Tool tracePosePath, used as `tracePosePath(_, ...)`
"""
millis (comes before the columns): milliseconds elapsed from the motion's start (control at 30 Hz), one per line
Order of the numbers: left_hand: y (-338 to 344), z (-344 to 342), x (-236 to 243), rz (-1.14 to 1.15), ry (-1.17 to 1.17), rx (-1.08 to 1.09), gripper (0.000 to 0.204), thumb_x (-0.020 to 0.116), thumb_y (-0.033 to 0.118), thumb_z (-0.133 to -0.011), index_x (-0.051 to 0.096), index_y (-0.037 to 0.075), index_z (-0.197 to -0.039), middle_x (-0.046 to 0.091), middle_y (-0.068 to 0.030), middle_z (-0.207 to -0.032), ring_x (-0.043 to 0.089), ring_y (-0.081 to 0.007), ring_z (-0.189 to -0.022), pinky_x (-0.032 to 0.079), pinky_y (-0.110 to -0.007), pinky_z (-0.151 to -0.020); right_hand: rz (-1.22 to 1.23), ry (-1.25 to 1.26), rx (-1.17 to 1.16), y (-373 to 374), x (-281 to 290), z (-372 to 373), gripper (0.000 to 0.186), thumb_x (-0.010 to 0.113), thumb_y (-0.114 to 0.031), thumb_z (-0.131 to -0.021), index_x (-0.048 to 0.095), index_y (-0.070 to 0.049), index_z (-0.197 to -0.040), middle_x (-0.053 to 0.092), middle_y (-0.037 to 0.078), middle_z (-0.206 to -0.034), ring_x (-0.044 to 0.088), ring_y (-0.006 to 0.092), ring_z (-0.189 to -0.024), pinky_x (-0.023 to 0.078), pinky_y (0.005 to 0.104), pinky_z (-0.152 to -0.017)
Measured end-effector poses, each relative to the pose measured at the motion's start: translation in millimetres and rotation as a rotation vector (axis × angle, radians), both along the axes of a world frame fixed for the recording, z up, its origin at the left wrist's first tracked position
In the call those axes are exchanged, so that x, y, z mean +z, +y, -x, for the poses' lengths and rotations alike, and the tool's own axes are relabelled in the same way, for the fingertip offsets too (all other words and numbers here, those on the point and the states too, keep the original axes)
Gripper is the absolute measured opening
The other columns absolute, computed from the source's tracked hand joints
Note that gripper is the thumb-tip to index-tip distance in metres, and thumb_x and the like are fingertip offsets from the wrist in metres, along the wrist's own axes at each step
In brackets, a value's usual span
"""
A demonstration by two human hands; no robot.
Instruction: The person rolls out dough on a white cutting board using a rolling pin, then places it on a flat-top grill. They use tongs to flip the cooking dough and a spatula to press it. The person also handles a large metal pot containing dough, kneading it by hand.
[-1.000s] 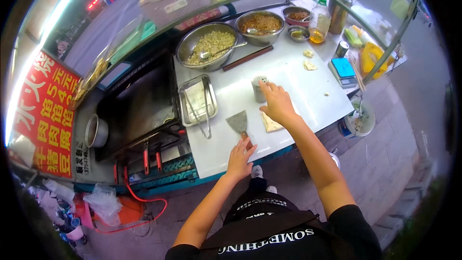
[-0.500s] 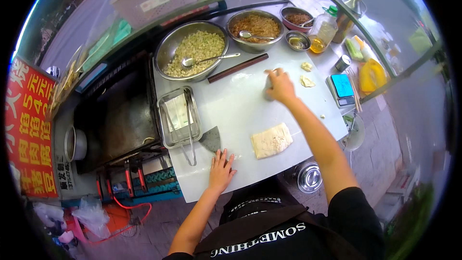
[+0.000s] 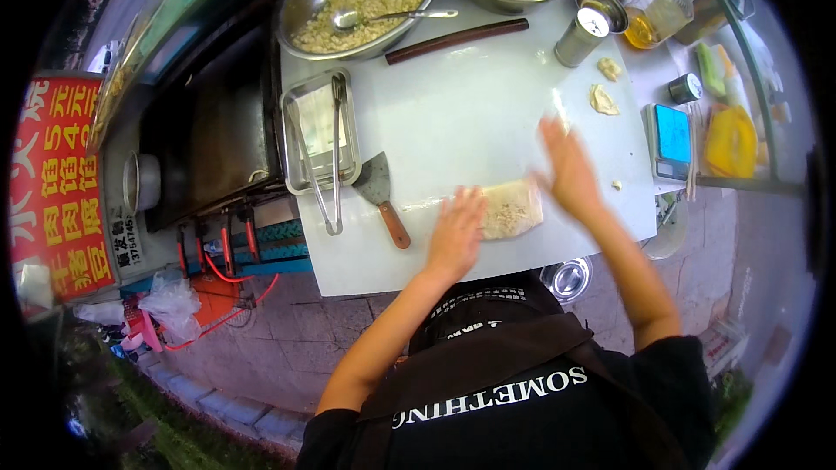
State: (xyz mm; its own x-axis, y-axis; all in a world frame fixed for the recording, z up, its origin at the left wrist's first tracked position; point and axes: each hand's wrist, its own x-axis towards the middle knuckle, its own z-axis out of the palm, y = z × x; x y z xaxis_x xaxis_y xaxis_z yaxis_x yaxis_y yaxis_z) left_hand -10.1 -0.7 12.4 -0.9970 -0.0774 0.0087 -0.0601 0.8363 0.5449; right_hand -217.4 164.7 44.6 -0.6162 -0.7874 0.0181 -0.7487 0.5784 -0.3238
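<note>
My left hand (image 3: 457, 231) lies with fingers spread at the left end of a pale folded dough slab (image 3: 514, 207) on the white work board (image 3: 444, 122). My right hand (image 3: 566, 170), blurred by motion, is just right of the slab with its fingers stretched out and nothing visible in them. A metal spatula with a wooden handle (image 3: 393, 223) lies left of my left hand. A metal canister (image 3: 575, 42) stands near the back of the board, and small dough scraps (image 3: 603, 99) lie at the right.
Filling bowls (image 3: 357, 0) line the back beside a dark rod (image 3: 453, 42) and an oil bottle (image 3: 653, 13). A tray with tongs (image 3: 318, 139) stands left, beside a black griddle (image 3: 209, 148). A scale (image 3: 670, 141) with a blue top sits right.
The canister now stands farther back, released by my right hand, which has come back toward the slab. My left hand has moved from beside the spatula rightward to the slab's left end.
</note>
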Motion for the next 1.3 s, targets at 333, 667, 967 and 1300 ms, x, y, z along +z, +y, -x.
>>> tracePosePath(333,28,45,-31,0.112,-0.004,-0.101,0.072,0.053,0.041,-0.090,0.031,0.000,-0.145,0.025,-0.0155,-0.153,0.017,-0.0310,-0.144,0.012,-0.051,-0.116,-0.067,-0.073,0.148,17,-49,-84,0.112,0.075,-0.055,-0.065,0.025,0.007,-0.143,0.022,0.022,-0.152,0.017,0.0366,-0.143,0.015,0.0480,-0.116)
tracePosePath(667,1,55,-28,0.205,-0.150,-0.254,0.079,0.048,0.051,-0.091,0.023,0.003,-0.149,0.017,-0.0143,-0.156,0.012,-0.0294,-0.146,0.007,-0.054,-0.116,-0.159,-0.081,0.108,17,-40,-92,0.110,0.064,-0.065,-0.070,0.025,0.006,-0.144,0.018,0.023,-0.154,0.012,0.0366,-0.145,0.009,0.0561,-0.115)
tracePosePath(967,-56,34,-21,0.032,0.083,0.248,0.069,0.038,0.046,-0.097,0.025,0.001,-0.147,0.022,-0.0197,-0.154,0.015,-0.0359,-0.144,0.006,-0.056,-0.115,-0.132,-0.085,0.112,-22,-46,-152,0.101,0.060,-0.063,-0.075,0.027,0.004,-0.144,0.021,0.021,-0.153,0.014,0.0337,-0.145,0.009,0.0494,-0.117)
tracePosePath(1300,-18,17,-21,-0.158,0.060,0.092,0.059,0.036,0.036,-0.099,0.031,-0.001,-0.144,0.025,-0.0204,-0.153,0.016,-0.0390,-0.143,0.007,-0.057,-0.114,-0.092,-0.027,0.092,-45,-66,-170,0.095,0.062,-0.057,-0.076,0.033,0.004,-0.142,0.025,0.016,-0.153,0.018,0.0328,-0.143,0.011,0.0483,-0.117)
